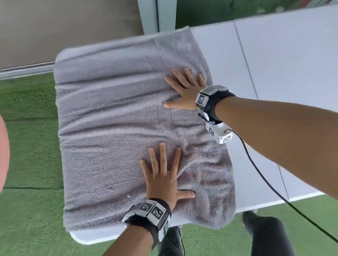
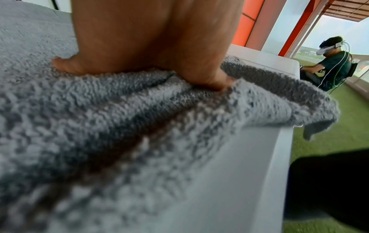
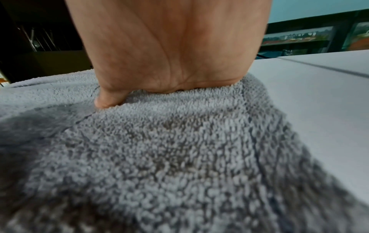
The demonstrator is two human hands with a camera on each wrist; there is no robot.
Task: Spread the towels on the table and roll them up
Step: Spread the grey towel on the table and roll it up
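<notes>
The grey towel (image 1: 114, 132) lay spread over the left end of the white folding table (image 1: 291, 77), its near right corner drooping over the edge. Both hands pressed it flat, fingers straight and splayed: the left hand (image 1: 164, 176) near the front, the right hand (image 1: 185, 88) farther back. Ridges crossed the cloth, so smoothing probably wanted long outward strokes, palms low, before rolling from a squared edge.

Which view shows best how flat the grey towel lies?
The head view: the whole grey towel shows there, spread but wrinkled, under both flat hands. The left wrist view shows only a bunched near corner; the right wrist view only blurred pile near the palm.
</notes>
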